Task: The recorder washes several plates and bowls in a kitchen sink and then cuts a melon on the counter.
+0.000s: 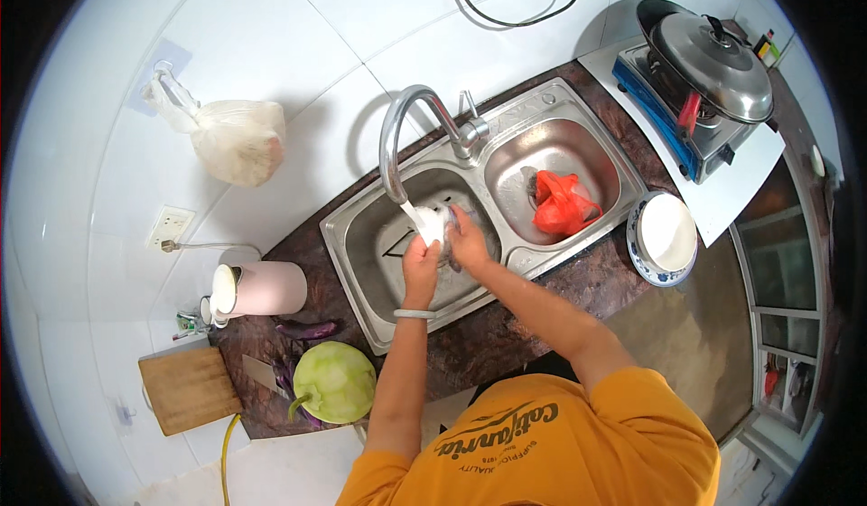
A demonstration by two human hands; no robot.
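Over the left basin of a double stainless steel sink point(509, 188), both of my hands work under the faucet point(399, 133). Water streams onto a white object point(432, 224), too glaring and blurred for its kind to be told. My left hand point(421, 269), with a pale bangle at the wrist, grips its near side. My right hand point(469, 240) is on its right side with bent fingers; a purplish blur shows beside them, and I cannot tell whether it holds anything separately. Dark strips lie on the basin floor below. A red plastic bag point(563, 203) sits in the right basin.
Left of the sink are a pink kettle point(271, 288), an eggplant point(308, 330), a peeled green gourd point(335, 383), a knife blade point(264, 374) and a wooden cutting board point(189, 391). Stacked bowls point(667, 232) stand right, before a gas stove point(708, 140) with a lidded wok point(711, 59).
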